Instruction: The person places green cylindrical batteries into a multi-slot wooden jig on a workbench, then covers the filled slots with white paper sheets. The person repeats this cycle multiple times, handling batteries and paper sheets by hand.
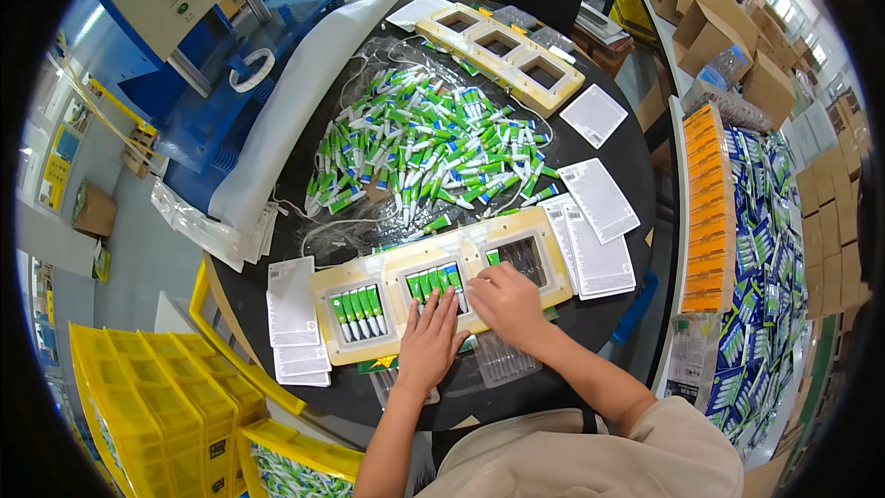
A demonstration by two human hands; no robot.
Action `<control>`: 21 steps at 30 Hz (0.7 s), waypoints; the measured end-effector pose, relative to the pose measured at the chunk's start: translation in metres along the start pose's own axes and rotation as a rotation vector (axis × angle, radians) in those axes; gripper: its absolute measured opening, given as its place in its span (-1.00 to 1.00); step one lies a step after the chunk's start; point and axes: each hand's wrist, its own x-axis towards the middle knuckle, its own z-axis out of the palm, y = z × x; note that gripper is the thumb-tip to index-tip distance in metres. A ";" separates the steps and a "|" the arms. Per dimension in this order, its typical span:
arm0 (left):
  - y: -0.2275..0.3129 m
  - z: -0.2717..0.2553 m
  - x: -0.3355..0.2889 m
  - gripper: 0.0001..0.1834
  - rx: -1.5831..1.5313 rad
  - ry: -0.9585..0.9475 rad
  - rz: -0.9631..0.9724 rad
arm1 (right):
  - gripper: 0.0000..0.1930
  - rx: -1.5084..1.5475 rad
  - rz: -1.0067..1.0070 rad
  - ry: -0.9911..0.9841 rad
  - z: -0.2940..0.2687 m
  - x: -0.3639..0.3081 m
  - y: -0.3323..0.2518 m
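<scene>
A pale yellow three-window frame (557, 269) lies in front of me on a black round table. Several small green tubes with white tips (359, 312) stand in a row in its left window. Another row of green tubes (430, 280) fills the middle window. My left hand (431, 341) rests its outstretched fingers on the lower part of that row. Beside it, my right hand (509, 306) is closed with bent fingertips at the middle window's right edge; what they hold, if anything, is hidden. The right window shows a clear plastic blister (527, 258) and one green tube at its left.
Beyond the frame lies a large heap of green and white tubes (433, 138). White printed cards (604, 263) lie right, more cards (293, 300) left. A second yellow frame (502, 53) sits at the back. Blue machinery (217, 120) stands left; yellow crates (157, 397) are lower left.
</scene>
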 end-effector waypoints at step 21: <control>-0.004 0.008 -0.004 -0.33 -0.090 0.062 -0.011 | -0.72 -0.118 0.189 0.034 0.043 0.021 -0.008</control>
